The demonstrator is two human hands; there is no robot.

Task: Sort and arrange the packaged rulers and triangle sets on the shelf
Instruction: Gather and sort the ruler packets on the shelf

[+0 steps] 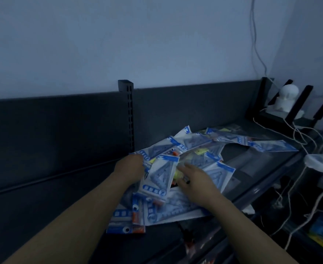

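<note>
Your left hand [131,167] sat at the left side of the packet pile [200,149], w/ its fingers tucked out of sight behind a blue-and-white triangle-set packet [159,174], so I can't tell whether it gripped or only touched. That packet stood tilted up between your 2 hands, its printed blue strip lowest. Your right hand [196,180] lay palm-down just right of it, fingers straight and slightly spread, resting flat on the packets beneath, pinching nothing.

The pile covered the right part of the dark shelf [42,197], running from near the back panel [61,121] twd the front edge. Packets overlapped at all angles, approx all the same blue-white print w/ clear fronts; bits of yellow and orange showed thru some. A long ruler packet [176,208] lay flat under your right wrist, close to the front edge. 2 or 3 smaller packs [126,220] w/ orange bits lay at the pile's front-left corner, under your left forearm. More far packets [271,145] trailed twd the shelf's right end, the last 1 flat and partly overhanging a gap.

A slotted post [128,111] rose from the back panel just behind your left hand. At the right back corner a white figure [288,100] stood among black struts, and pale cables [294,134] hung over the right edge. The scene was dim and the print too blurred to read
</note>
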